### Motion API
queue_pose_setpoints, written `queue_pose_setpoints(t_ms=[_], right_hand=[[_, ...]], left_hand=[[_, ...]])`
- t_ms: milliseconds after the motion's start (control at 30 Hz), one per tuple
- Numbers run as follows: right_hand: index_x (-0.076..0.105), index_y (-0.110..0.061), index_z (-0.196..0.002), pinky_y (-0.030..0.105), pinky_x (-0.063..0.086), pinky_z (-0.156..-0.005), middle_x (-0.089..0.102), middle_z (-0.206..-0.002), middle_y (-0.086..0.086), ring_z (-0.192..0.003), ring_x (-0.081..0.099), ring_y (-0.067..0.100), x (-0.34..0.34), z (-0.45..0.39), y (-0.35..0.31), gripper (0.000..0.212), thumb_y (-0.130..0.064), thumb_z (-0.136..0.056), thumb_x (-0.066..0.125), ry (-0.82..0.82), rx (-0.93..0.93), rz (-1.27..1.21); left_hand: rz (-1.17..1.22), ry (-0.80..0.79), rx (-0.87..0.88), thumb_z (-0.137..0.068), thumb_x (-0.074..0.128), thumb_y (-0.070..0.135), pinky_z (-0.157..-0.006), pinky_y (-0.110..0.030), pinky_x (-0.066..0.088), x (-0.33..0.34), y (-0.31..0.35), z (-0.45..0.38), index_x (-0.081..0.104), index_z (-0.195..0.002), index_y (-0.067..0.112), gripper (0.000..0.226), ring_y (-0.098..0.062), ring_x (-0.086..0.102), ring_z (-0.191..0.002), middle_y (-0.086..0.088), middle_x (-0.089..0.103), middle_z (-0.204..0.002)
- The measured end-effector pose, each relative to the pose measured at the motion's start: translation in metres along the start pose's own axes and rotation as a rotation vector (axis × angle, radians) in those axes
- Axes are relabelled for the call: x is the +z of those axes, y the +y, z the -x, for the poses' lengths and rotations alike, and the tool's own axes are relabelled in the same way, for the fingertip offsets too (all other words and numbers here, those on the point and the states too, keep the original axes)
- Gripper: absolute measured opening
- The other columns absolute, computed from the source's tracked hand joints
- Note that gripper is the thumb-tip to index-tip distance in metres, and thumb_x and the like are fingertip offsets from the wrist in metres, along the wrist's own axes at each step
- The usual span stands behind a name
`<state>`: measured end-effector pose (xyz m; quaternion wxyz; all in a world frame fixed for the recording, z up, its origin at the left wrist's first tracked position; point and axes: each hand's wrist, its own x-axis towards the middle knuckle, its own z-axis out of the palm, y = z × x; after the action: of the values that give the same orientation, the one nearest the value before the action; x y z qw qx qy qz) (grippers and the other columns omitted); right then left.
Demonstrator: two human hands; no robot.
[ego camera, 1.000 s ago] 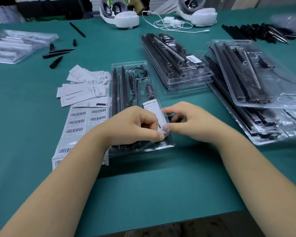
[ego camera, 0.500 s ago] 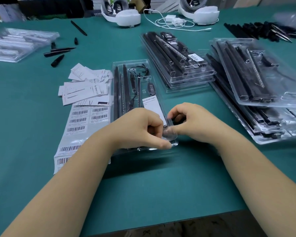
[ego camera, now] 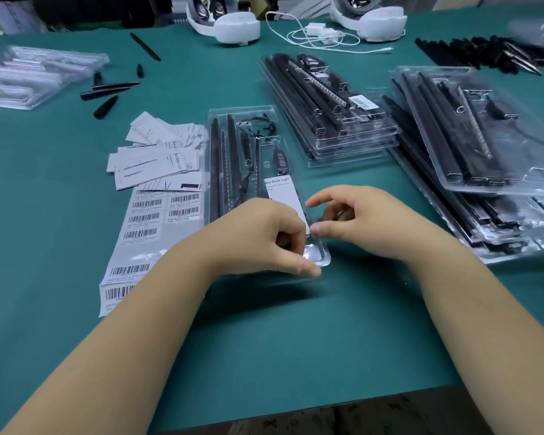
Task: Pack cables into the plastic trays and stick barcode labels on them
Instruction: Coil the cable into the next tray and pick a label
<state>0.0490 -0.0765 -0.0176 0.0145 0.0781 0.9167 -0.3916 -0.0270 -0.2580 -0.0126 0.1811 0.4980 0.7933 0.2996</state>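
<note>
Curled over the near end of the tray [ego camera: 319, 257], the left hand [ego camera: 258, 237] has its fingers bent in and its thumb stretched along the tray's near right corner; whether it pinches anything cannot be told. The right hand [ego camera: 368, 221] hovers just beside the tray's right edge, fingers loosely bent and apart, holding nothing, its thumb tip close to the card [ego camera: 281, 193].

That one tray lies in the middle of the green table [ego camera: 264, 340], running away from the person. It holds several long black bars, a coiled cable [ego camera: 258, 124], a small controller [ego camera: 281, 159] and one white card printed "Grow Light".

Left of it, touching its edge, lies one label sheet [ego camera: 145, 233] with about nine barcode labels showing, several spaces already bare. Beyond the sheet sits a loose heap of white leaflets [ego camera: 157, 158].

Two stacks of filled trays stand to the right: the nearer stack [ego camera: 327, 105] carries one barcode label [ego camera: 361, 103] on top; the far-right stack [ego camera: 471, 152] is larger and leans. One stack of empty clear trays [ego camera: 35, 73] rests far left. About five black spikes [ego camera: 107, 95] lie near it, and a pile of black rods [ego camera: 484, 54] sits at the far right. Two white headsets [ego camera: 230, 26] and one white cable [ego camera: 321, 39] lie at the far edge.
</note>
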Motion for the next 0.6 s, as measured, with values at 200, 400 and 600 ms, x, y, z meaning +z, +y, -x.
queue_pose_setpoints(t_ms=[200,400,600], right_hand=[[0.054,-0.049,-0.100,0.020,0.037,-0.059,0.059,-0.074,-0.013,-0.062,0.052,-0.003,-0.006,0.002,-0.005,0.032,-0.054,-0.071,0.068,-0.065,0.072,0.111],[0.061,-0.022,-0.069,0.023,0.035,-0.048,0.064,-0.053,-0.009,-0.042,0.051,0.001,0.002,0.002,-0.009,0.032,-0.048,-0.087,0.057,-0.059,0.157,0.218],[0.058,-0.008,-0.066,0.016,0.030,-0.032,0.057,-0.046,0.001,-0.033,0.042,0.014,0.001,0.000,-0.015,0.032,-0.029,-0.091,0.055,-0.130,0.303,-0.237]], left_hand=[[-0.142,0.192,-0.115,-0.058,0.070,0.069,-0.065,-0.014,0.030,-0.019,-0.014,0.005,0.058,-0.121,0.043,0.070,0.004,0.042,-0.076,0.010,0.041,-0.079],[-0.378,0.042,-0.234,-0.049,0.038,0.089,-0.078,-0.030,0.026,-0.019,-0.022,0.001,0.037,-0.140,0.050,0.099,-0.012,0.033,-0.087,0.013,0.033,-0.089],[-0.401,0.148,-0.229,-0.055,0.026,0.087,-0.075,-0.025,0.015,-0.010,-0.025,-0.007,0.033,-0.144,0.045,0.099,-0.010,0.027,-0.088,0.017,0.029,-0.088]])
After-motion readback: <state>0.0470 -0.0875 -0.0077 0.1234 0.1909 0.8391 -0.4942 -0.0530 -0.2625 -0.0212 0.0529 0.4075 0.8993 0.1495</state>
